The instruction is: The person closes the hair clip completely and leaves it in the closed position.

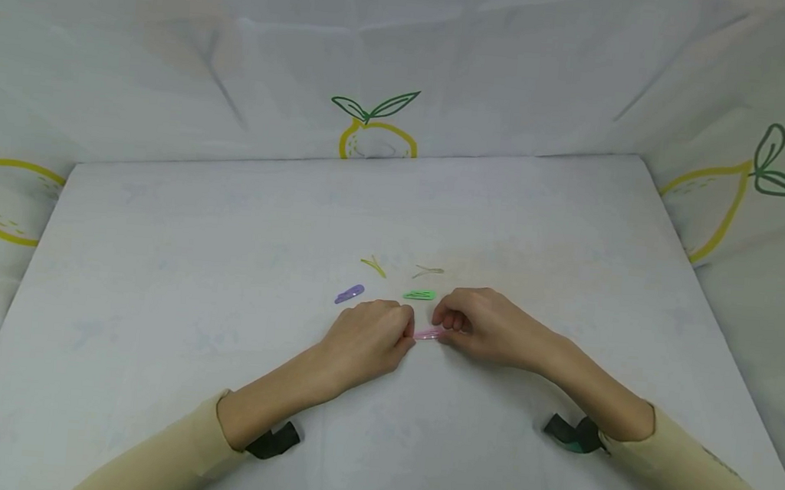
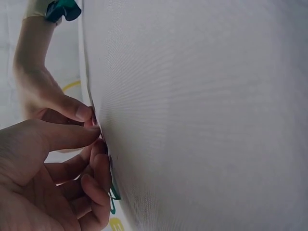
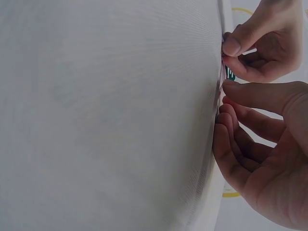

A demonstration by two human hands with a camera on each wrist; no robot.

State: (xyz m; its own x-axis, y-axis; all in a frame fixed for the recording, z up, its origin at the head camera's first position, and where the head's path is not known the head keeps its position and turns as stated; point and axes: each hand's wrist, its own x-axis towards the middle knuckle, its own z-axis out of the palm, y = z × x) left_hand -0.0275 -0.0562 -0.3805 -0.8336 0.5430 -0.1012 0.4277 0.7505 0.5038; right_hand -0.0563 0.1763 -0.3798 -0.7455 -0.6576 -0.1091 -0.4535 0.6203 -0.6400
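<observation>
A pink hair clip (image 1: 429, 333) lies low over the white tabletop between my two hands. My left hand (image 1: 370, 335) pinches its left end between thumb and curled forefinger. At the right end, my right hand (image 1: 490, 326) holds the clip with thumb and fingers, the other fingers curled in. In the left wrist view, the left hand (image 2: 62, 168) has its thumb tip close to the other hand's thumb. The right hand (image 3: 264, 139) fills the lower right of the right wrist view. Both wrist views leave the clip mostly hidden.
A green hair clip (image 1: 419, 295) lies just beyond the hands, a purple hair clip (image 1: 349, 294) to the left. Farther back are a thin yellow V-shaped piece (image 1: 375, 266) and a similar tan one (image 1: 428, 271). White lemon-print cloth (image 1: 293, 99) surrounds the white table (image 1: 153, 295).
</observation>
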